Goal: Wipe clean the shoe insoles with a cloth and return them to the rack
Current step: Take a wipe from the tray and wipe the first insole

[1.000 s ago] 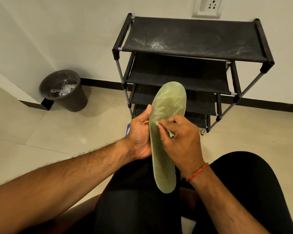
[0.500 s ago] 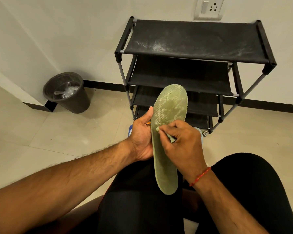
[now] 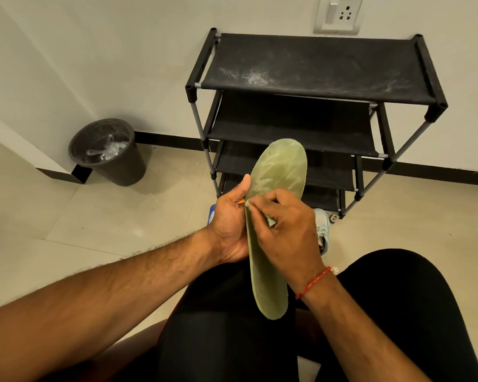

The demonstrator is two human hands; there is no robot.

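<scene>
Above the person's lap, short of the rack's (image 3: 315, 67) front edge, the green insole (image 3: 278, 186) is held mesh face up. Its long axis runs from the knees toward the rack, and the broad toe end points away, overlapping the lower shelves in view. The left hand (image 3: 231, 230) grips its left edge, thumb laid along the rim (fingers hidden behind). The right hand (image 3: 287, 241) curls over the middle, pinching a small cloth (image 3: 271, 222) against the surface. Open floor (image 3: 53, 230) lies to the left as far as the bin (image 3: 108, 153) by the wall corner, and a pale shoe (image 3: 323, 232) sits just beside the rack's foot.
</scene>
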